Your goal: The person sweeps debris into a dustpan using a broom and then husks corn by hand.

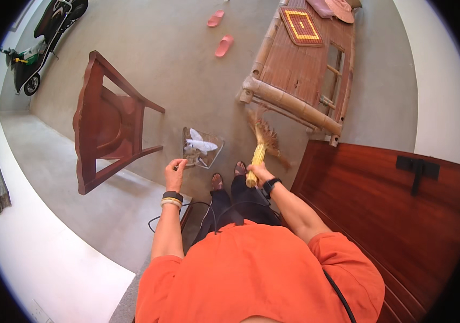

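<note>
Right of the dustpan (217, 153), the right hand (262, 173) gripped the broom (258, 155), its long axis running near to far, bristles farthest. The left hand (174, 173) was half curled; any hold I couldn't tell.

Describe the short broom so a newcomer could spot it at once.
Find the bamboo bench at the upper right, then look just below its near end. There the right hand grips the short broom by its yellow handle. Its frayed brown bristles set it apart from the see-through tray to its left.
</note>
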Demonstrator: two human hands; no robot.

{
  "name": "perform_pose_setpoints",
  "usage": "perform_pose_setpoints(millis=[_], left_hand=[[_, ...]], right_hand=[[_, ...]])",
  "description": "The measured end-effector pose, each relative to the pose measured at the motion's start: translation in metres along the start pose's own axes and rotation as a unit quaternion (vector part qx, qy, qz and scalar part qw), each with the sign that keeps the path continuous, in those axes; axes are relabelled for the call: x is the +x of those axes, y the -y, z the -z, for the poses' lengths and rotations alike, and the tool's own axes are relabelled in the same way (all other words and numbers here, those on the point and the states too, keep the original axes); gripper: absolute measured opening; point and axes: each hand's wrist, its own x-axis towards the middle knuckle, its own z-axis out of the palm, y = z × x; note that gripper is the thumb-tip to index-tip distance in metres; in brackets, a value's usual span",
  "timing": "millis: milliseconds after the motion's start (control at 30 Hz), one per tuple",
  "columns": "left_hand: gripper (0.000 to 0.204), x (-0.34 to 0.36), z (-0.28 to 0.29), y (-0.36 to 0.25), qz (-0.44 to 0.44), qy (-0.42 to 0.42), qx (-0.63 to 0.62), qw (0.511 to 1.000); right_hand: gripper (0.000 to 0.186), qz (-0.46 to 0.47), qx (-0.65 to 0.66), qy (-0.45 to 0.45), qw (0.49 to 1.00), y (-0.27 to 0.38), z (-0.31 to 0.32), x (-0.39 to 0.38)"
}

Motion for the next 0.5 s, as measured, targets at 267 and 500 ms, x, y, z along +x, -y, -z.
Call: perform_pose_setpoints(millis=[267,500], left_hand=[[0.02,0.017,0.019,0.021,0.045,-0.019,-0.01,0.999],[0.02,0.033,0.038,0.029,0.04,-0.026,-0.04,0.998]], right_hand=[[0.033,0.022,0.012,0.066,0.998,0.019,0.05,-0.066],[0.041,0.077,-0.026,-0.025,0.996,0.009,0.029,0.01]])
